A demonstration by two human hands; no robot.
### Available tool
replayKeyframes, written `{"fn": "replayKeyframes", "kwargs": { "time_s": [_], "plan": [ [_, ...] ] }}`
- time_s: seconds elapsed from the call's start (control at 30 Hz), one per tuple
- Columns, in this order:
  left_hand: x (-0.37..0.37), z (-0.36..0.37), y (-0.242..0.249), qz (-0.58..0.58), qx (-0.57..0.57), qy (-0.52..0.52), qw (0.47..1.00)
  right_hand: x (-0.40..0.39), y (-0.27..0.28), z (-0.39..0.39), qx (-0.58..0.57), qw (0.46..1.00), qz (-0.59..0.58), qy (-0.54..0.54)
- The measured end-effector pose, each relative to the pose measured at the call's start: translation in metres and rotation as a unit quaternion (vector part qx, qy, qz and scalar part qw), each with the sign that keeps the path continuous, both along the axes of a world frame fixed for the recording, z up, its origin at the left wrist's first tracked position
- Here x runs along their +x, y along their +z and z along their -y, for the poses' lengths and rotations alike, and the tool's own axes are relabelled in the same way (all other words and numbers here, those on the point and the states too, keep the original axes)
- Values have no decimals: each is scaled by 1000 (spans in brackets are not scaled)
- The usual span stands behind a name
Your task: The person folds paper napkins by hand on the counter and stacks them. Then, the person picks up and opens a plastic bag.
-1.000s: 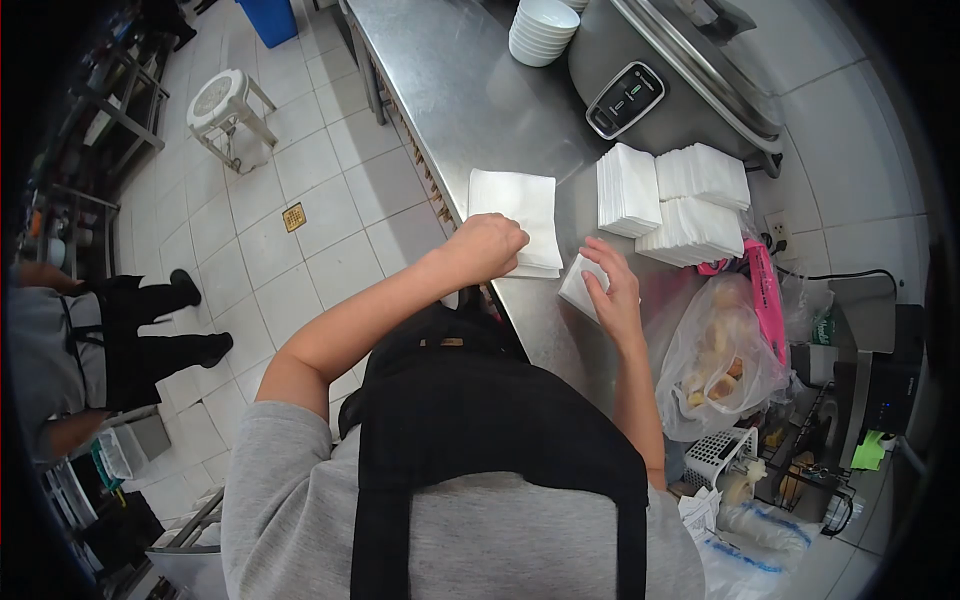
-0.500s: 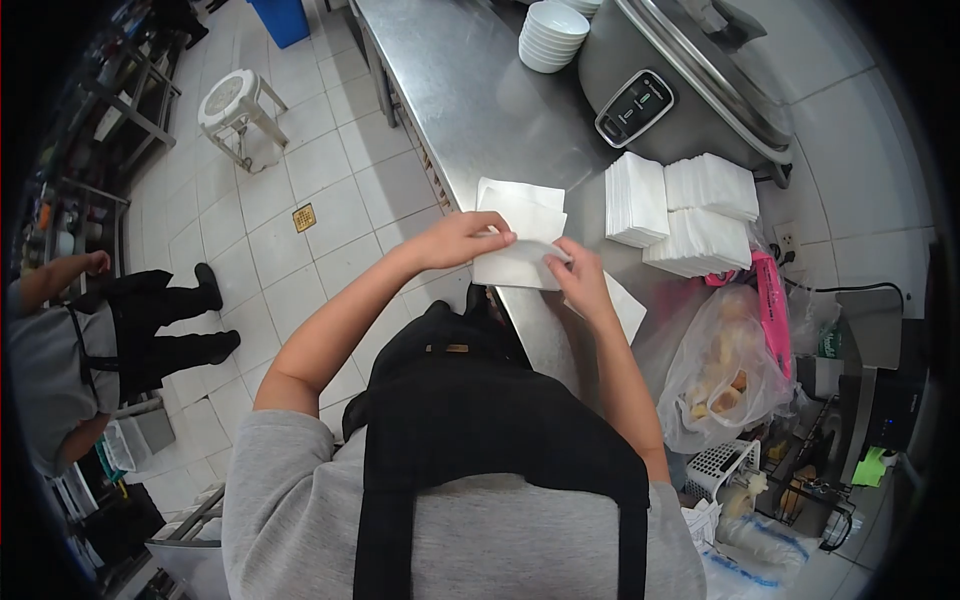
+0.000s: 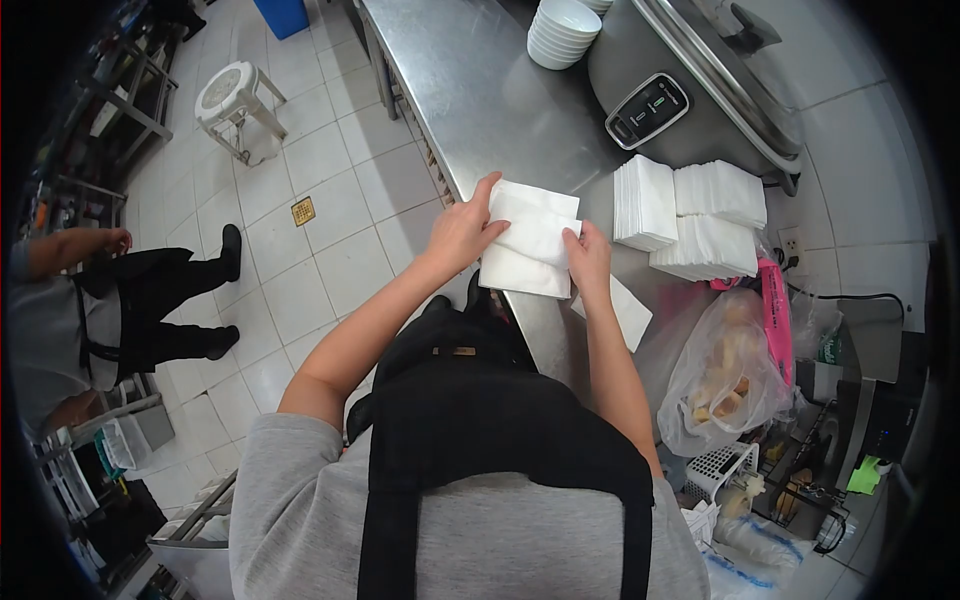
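White paper napkins (image 3: 530,245) lie at the near edge of the steel counter, the upper one with a fold line across it. My left hand (image 3: 468,228) is at their left side, thumb on top and index finger stretched along the edge. On the right side, my right hand (image 3: 588,254) pinches the napkin's edge between thumb and fingers. Another white napkin (image 3: 618,312) lies partly under my right wrist. Stacks of folded napkins (image 3: 690,215) stand to the right, beyond my right hand.
A large grey cooker (image 3: 680,90) and stacked white bowls (image 3: 563,33) stand farther along the counter (image 3: 450,70). A plastic bag of bread (image 3: 725,385) lies at the right. At the left are a white stool (image 3: 232,95) and another person (image 3: 110,310).
My left hand has shifted to the napkins' left edge and its index finger has spread upward. My right hand has moved slightly right, and the upper napkin now lies flatter.
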State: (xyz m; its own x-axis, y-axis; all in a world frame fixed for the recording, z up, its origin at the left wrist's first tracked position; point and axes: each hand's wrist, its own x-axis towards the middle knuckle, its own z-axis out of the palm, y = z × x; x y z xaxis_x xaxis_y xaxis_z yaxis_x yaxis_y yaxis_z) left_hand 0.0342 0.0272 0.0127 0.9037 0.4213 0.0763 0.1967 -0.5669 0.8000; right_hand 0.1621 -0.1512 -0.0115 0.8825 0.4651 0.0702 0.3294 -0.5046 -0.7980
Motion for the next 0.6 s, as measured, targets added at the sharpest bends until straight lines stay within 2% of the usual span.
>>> {"fn": "replayKeyframes", "kwargs": {
  "time_s": [0.07, 0.27, 0.33, 0.37, 0.43, 0.47, 0.53, 0.57, 0.6],
  "plan": [
    [2, 0, 0, -8, 15, 6, 1000, -1, 8, -2, -48, 999, 15, -5],
    [4, 1, -4, -3, 55, 12, 998, 0, 8, -3, -44, 998, 44, 1],
    [5, 3, 2, -80, 104, 1, 991, 2, 3, -3, -59, 998, 37, -3],
    [5, 4, 5, -80, 105, 1, 991, 4, 1, -4, -74, 997, 29, -7],
    [6, 6, 11, 25, 247, -26, 968, 7, -2, -5, -70, 997, 28, -6],
    [10, 6, 9, 24, 248, -26, 968, 8, -4, -4, -68, 997, 26, -4],
    [21, 7, -2, 133, 387, -106, 906, 7, -2, -5, -63, 998, 11, -6],
    [25, 12, -7, 132, 389, -104, 906, 6, 0, -6, -59, 998, -4, -8],
    [29, 20, -11, 96, 376, -146, 910, 7, 3, -7, -57, 998, -3, -6]
  ]
}}
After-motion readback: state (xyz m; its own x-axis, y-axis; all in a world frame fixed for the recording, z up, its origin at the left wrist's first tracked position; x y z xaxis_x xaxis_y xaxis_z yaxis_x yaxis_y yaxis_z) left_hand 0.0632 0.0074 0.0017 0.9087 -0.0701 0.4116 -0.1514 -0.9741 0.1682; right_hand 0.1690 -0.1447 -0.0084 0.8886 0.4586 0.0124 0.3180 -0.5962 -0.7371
